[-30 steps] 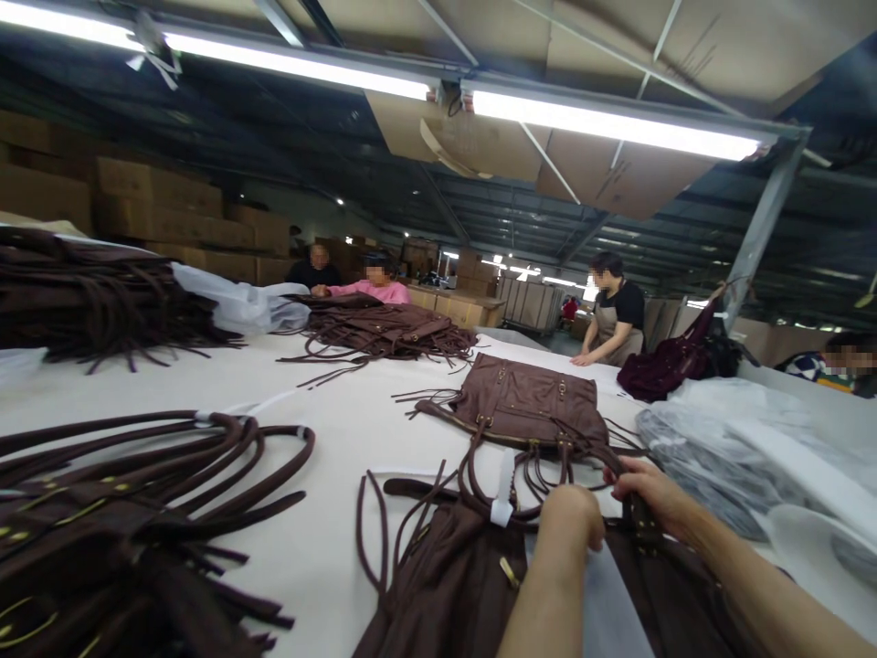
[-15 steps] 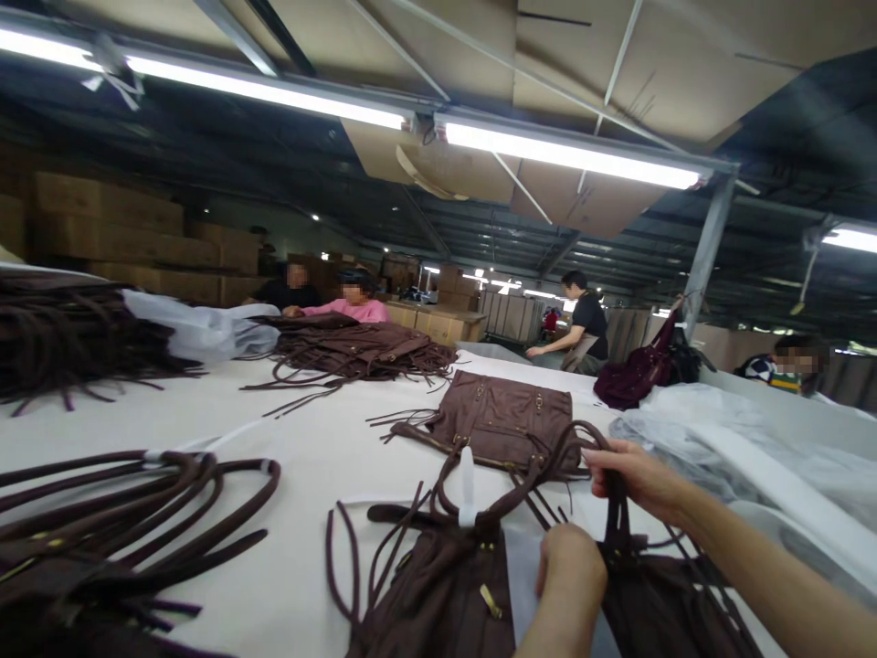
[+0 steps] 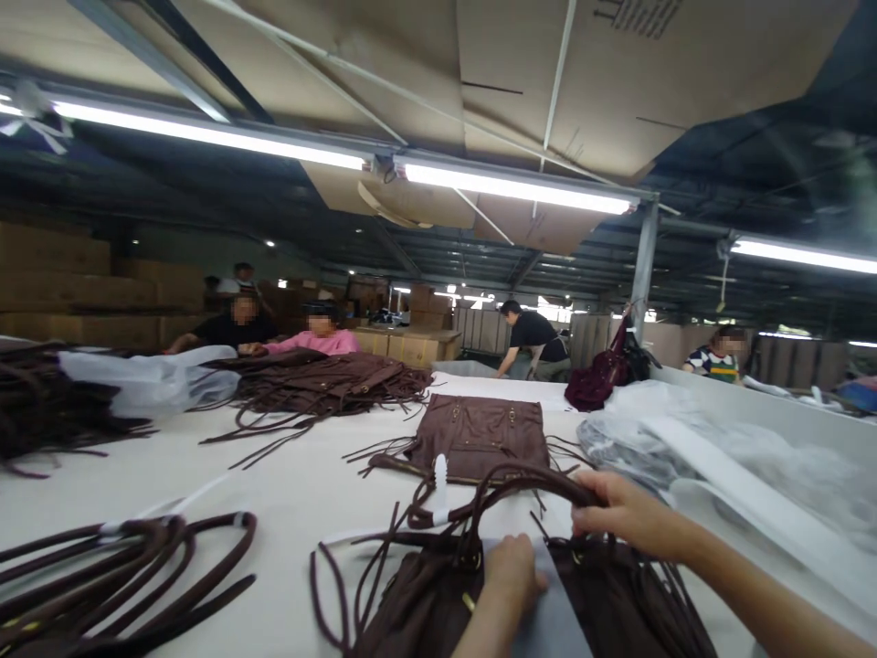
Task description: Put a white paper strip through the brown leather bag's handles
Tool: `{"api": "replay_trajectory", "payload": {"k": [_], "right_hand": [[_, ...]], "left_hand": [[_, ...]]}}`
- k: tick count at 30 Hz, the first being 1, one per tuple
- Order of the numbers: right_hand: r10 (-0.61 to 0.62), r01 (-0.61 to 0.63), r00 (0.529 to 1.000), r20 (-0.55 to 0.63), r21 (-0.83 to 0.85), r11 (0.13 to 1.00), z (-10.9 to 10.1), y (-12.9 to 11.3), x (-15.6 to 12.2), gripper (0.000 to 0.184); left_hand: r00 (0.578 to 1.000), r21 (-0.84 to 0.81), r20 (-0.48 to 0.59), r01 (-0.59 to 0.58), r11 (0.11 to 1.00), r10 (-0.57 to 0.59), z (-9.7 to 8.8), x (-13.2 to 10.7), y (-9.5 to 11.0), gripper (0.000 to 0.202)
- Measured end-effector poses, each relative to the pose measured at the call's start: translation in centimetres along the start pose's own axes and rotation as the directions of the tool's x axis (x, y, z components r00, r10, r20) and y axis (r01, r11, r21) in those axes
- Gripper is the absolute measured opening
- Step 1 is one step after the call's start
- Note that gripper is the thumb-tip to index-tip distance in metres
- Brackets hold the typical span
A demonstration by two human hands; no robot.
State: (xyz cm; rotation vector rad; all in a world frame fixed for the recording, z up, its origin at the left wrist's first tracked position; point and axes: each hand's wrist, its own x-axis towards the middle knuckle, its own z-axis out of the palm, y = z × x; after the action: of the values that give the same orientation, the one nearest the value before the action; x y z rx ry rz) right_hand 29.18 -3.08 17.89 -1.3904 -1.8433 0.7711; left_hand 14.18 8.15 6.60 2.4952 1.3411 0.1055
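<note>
A dark brown bag (image 3: 425, 603) with long straps lies open in front of me on the white table (image 3: 274, 475). My right hand (image 3: 620, 516) is closed round the bag's brown handles (image 3: 521, 480) and holds them up. A white tag (image 3: 439, 484) hangs on the handles. My left hand (image 3: 511, 571) is curled at the bag's mouth, pressing on a pale grey sheet (image 3: 548, 621) that sits inside the bag. A second brown bag (image 3: 480, 437) lies flat just beyond.
Brown straps (image 3: 130, 567) lie at the near left, and a heap of brown bags (image 3: 329, 379) lies farther back. Clear plastic wrapping (image 3: 719, 457) is piled on the right. A purple bag (image 3: 603, 375) hangs at a post. Several people work at the far side.
The view has tilted upward. My right hand has lifted the handles higher and shifted left. My left hand has slid left along the bag's mouth.
</note>
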Motion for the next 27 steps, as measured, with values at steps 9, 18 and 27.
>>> {"api": "replay_trajectory", "payload": {"k": [9, 18, 27], "right_hand": [[-0.034, -0.042, 0.964, -0.264, -0.274, 0.961, 2.1, 0.6, -4.0, 0.003], [-0.112, -0.05, 0.907, -0.406, -0.369, 0.928, 1.4, -0.2, -2.6, 0.011], [0.122, -0.297, 0.84, -0.528, -0.26, 0.919, -9.5, 3.3, -16.6, 0.02]], "left_hand": [[0.898, 0.079, -0.424, -0.096, 0.992, 0.121, -10.9, -9.0, -0.1, 0.03], [0.657, 0.216, -0.554, -0.479, 0.851, 0.511, -5.9, 0.2, -0.7, 0.037], [0.675, 0.203, -0.606, -0.382, 0.902, 0.422, -7.8, -1.1, -0.5, 0.036]]}}
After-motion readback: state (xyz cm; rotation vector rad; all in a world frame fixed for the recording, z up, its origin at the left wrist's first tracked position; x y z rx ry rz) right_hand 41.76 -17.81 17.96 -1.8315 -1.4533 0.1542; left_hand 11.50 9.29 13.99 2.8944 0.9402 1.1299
